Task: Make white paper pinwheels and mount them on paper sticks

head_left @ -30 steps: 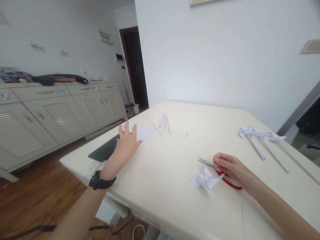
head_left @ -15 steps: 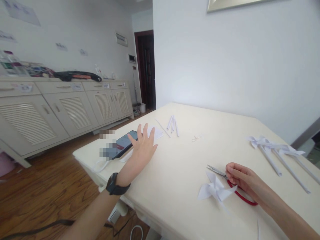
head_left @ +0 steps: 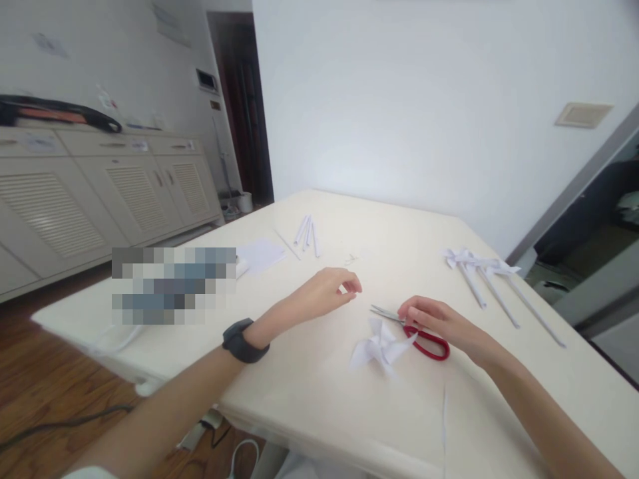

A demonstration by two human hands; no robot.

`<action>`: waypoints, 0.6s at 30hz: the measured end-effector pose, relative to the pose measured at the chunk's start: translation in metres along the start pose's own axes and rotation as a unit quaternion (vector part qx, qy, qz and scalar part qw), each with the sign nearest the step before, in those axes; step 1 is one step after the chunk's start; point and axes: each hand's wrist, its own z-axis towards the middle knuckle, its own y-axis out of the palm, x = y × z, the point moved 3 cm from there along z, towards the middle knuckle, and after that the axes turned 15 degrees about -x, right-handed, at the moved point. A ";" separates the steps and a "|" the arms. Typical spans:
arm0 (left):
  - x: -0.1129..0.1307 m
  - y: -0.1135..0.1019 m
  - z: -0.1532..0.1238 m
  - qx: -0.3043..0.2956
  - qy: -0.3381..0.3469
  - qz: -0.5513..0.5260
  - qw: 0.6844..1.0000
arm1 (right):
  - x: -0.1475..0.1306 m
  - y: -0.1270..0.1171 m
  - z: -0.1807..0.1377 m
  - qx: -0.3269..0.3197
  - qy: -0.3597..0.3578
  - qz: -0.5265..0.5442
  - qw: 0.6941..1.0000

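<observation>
My left hand (head_left: 327,291), with a dark watch (head_left: 245,340) on its wrist, is over the middle of the table. Its fingers are loosely curved, with a gap between thumb and index finger, and nothing shows in them. To its right, my right hand (head_left: 432,319) is just above a pair of red-handled scissors (head_left: 433,346). Thumb and fingers are drawn together there; whatever they may pinch is too small to make out. The scissor blades point left. In front of them lies a folded white paper pinwheel (head_left: 380,347), close to the handles.
Several rolled paper sticks (head_left: 308,234) lie at the back, near small white scraps (head_left: 351,259). Paper sheets (head_left: 262,255) are beside a blurred-out patch on the left. Pinwheels on sticks (head_left: 482,266) lie at the right. A thin paper strip (head_left: 444,422) is near the front.
My left hand has moved right, away from the phone and paper sheets, and its spread fingers have curved. My right hand stays by the scissors. The view has turned right.
</observation>
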 end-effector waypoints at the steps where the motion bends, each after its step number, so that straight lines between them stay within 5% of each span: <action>1: 0.002 0.001 0.010 -0.009 0.007 -0.008 1.000 | -0.002 -0.004 -0.003 0.003 0.002 -0.026 1.000; 6: 0.005 0.010 0.042 -0.046 0.024 -0.048 0.997 | -0.014 -0.009 -0.011 0.053 -0.071 -0.126 0.988; 18: -0.002 0.042 0.037 -0.095 -0.006 -0.072 0.993 | -0.024 0.028 -0.002 0.051 -0.142 -0.336 0.930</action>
